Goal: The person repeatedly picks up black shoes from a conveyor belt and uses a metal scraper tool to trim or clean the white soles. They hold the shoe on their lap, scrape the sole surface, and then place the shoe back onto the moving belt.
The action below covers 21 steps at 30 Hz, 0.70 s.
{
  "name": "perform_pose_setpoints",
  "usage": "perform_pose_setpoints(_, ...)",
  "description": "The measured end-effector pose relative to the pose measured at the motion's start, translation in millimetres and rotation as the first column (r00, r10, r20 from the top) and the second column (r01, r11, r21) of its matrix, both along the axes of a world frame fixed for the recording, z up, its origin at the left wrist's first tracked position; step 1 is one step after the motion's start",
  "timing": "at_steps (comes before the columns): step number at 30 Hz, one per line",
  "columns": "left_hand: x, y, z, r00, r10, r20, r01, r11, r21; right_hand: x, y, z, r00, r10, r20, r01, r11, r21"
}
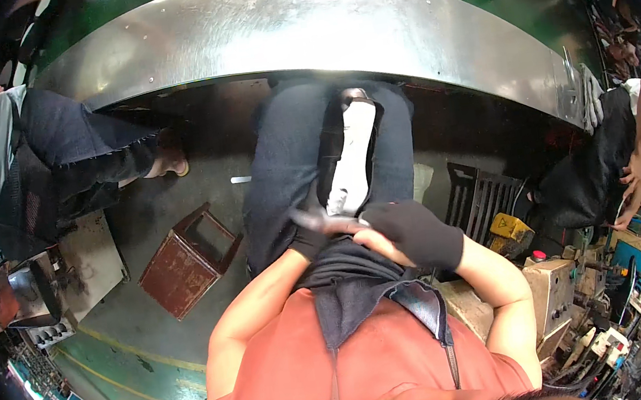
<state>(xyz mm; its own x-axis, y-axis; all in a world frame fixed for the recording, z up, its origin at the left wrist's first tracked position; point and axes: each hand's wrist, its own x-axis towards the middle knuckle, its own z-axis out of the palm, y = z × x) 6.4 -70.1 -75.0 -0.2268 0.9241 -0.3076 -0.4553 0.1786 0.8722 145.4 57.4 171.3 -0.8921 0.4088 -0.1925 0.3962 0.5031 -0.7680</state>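
A black shoe (pixel 350 153) with a long white surface rests lengthwise between my thighs, its narrow dark tip pointing away from me. Both my hands wear dark fingerless gloves and meet at the shoe's near end. My left hand (pixel 319 233) is smeared by motion, with its fingers beside that end, so its grip does not show clearly. Bent fingers close up my right hand (pixel 411 235) just right of the same end; whatever they pinch is hidden. Below the hands, a dark apron (pixel 359 298) lies over my lap and front.
A curved metal bench (pixel 300 24) runs across in front of my knees. On the floor at left stands a brown stool (pixel 179 275). Another person's legs (pixel 83 132) are at far left; a person's hand (pixel 634 172) shows at right. Machinery (pixel 552 292) crowds my right side, near a yellow pedal-like box (pixel 511 232).
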Motion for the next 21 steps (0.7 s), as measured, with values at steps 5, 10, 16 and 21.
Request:
perform_pose_setpoints(5,-23.6,17.2,93.8,0.845,-0.32,-0.429,0.32,0.944,-0.073,40.4,3.4,-73.6,0.953,-0.203,0.225,0.238,0.962,-0.137)
perform_pose_setpoints(10,-129.6,16.0,193.5,0.52,-0.524,-0.675,0.552,0.809,-0.203,73.2,-23.5,-37.7,0.945,-0.302,0.126,0.325,0.909,-0.262)
perform_pose_setpoints(16,-101.1,95.1,213.8,0.895,0.032,-0.445,0.018,0.994,0.108,56.7,-26.8,-17.7,0.923,-0.375,0.084,0.374,0.825,-0.424)
perform_pose_setpoints(21,-32.2,52.9,101.9,0.82,-0.241,-0.52,0.227,0.97,-0.091,65.4,-18.6,-24.5,0.906,-0.375,0.198,0.424,0.815,-0.396)
